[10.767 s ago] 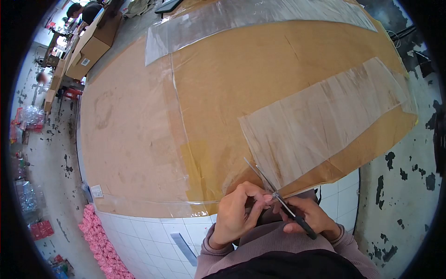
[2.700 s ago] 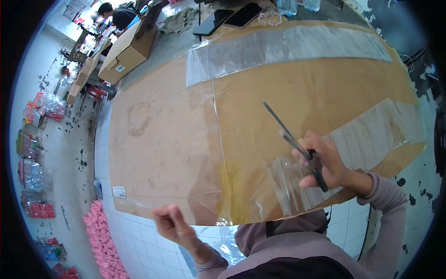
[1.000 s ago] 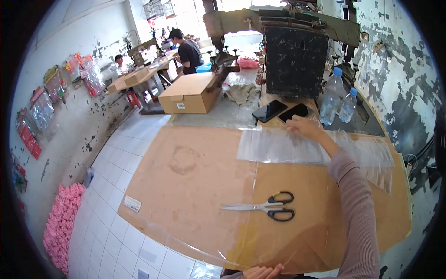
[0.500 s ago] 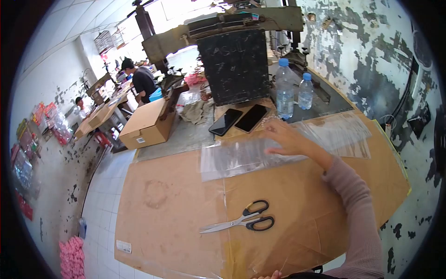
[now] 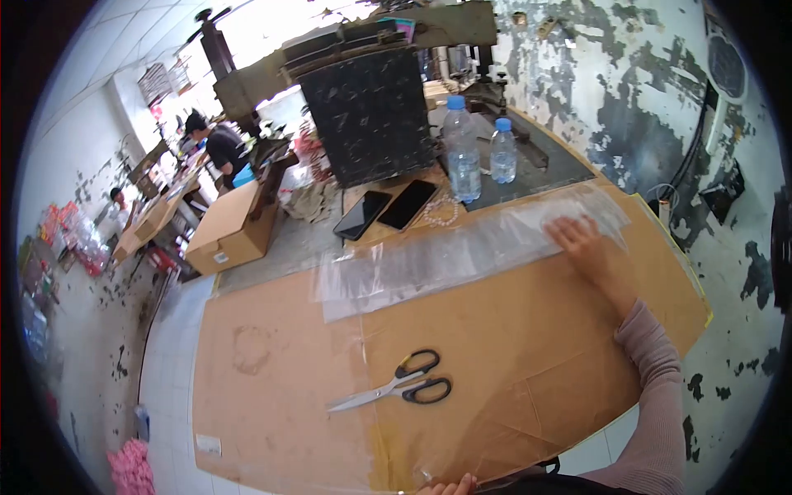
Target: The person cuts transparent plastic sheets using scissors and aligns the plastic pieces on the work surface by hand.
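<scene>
My right hand (image 5: 582, 246) lies with its fingers spread on the right part of a long strip of clear plastic film (image 5: 445, 262), near the far edge of the brown-covered table (image 5: 272, 346). Only the fingers of my left hand (image 5: 450, 485) show at the bottom edge of the view, bent at the table's near edge; whether they hold anything is hidden. Between the hands, scissors (image 5: 396, 389) with black handles rest on the brown sheet, blades pointing left.
Two phones (image 5: 363, 215) and a bead bracelet (image 5: 441, 212) lie beyond the film, beside two water bottles (image 5: 464, 161). Behind them stands a black machine panel (image 5: 369, 120). A cardboard box (image 5: 231, 227) is at the left back; farther off, a person (image 5: 221, 147) sits.
The scissors, earlier in my right hand, now lie on the table. My right hand has moved to the film's right part and flattened there. The view has turned up toward the machine.
</scene>
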Available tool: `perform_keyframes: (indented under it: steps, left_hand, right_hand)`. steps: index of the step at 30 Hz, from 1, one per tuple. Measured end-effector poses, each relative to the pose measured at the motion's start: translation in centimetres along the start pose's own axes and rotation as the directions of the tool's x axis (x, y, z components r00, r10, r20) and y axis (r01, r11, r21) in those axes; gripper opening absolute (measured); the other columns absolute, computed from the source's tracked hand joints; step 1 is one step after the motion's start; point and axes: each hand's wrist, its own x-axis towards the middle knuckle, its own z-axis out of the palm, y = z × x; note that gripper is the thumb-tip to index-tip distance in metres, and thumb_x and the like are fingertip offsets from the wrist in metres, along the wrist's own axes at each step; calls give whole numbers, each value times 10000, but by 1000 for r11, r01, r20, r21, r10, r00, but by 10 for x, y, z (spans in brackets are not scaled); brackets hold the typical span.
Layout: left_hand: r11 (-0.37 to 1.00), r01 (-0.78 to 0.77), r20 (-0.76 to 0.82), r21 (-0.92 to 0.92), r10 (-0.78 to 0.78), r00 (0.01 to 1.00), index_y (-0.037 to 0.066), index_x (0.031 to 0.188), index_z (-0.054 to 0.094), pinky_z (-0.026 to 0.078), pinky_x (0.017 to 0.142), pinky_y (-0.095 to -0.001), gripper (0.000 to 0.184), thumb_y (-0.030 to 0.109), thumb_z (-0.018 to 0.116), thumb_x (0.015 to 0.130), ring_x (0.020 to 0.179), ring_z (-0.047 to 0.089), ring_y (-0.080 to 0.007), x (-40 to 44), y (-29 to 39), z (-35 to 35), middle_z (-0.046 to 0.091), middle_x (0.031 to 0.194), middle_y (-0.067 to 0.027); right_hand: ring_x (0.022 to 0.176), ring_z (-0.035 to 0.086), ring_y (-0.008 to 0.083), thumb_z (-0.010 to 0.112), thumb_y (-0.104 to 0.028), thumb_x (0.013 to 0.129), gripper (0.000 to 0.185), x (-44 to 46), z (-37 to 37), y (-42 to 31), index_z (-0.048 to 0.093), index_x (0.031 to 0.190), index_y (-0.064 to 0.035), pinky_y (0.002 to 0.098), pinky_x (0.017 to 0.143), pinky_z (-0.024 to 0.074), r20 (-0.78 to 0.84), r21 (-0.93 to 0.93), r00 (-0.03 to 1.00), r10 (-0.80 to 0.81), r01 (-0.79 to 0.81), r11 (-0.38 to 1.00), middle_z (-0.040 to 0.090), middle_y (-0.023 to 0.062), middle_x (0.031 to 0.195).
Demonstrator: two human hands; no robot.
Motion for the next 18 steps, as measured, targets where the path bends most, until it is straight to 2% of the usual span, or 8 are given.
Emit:
perform_keyframes:
  steps: [3,5,8,10,12,13,16,18]
  left_hand:
    - [1000,7,-65,22,-5,998,57,1060,584,346,469,-242,277,196,643,827,541,477,-110,-4,3,-8,510,693,11]
    - [999,41,-86,-13,-42,995,58,1057,585,351,474,-243,276,195,646,825,548,484,-112,-7,4,-14,517,700,9]
    - [901,241,-5,-359,-260,966,71,954,599,326,442,-230,156,181,618,844,491,414,-88,-10,2,-18,424,619,37]
    - [688,398,103,-607,-428,898,83,852,613,299,408,-217,87,166,590,865,431,341,-62,-6,0,-18,326,534,65]
    - [-10,592,481,-806,-594,645,63,775,542,337,484,-210,157,173,558,887,541,397,-53,8,-6,-31,409,613,49]
    - [-240,544,573,-804,-557,601,59,770,518,336,523,-203,190,199,560,890,597,403,-42,21,-10,-33,434,664,40]
    - [-249,382,452,-890,-367,813,62,803,504,340,582,-225,218,251,570,892,673,413,-62,75,-11,-23,452,761,22]
    - [-629,240,487,-740,-254,836,66,829,520,352,588,-226,203,252,564,896,677,421,-59,100,17,-6,455,771,30]
  right_hand:
    - [1158,472,244,474,-85,810,398,12,3,16,529,1201,-131,511,946,343,-3,40,1000,16,-16,999,525,102,1221]
    - [1165,462,268,494,-61,792,432,-5,22,16,520,1216,-138,534,951,328,215,-4,970,109,-111,994,497,117,1253]
    - [1171,446,302,520,-25,766,488,4,6,-26,493,1245,-116,522,956,334,260,96,963,74,-102,990,459,141,1286]
    - [1165,450,310,531,-15,774,488,22,-32,-58,481,1254,-83,470,949,364,200,447,978,-61,-36,894,469,156,1268]
    - [1115,497,290,528,-36,820,421,40,-82,-106,485,1239,-42,392,911,416,256,838,927,-272,-73,541,523,159,1198]
    - [1071,536,271,522,-56,851,379,47,-104,-132,490,1227,-21,356,881,443,322,918,850,-417,-173,357,555,156,1155]
    - [977,593,201,496,-204,919,361,53,-131,-201,493,1223,-10,327,828,485,231,938,691,-685,-344,-31,590,131,1097]
    - [1001,586,218,425,-359,937,478,52,-136,-240,457,1252,-1,339,830,494,227,768,535,-814,-612,-188,577,153,1117]
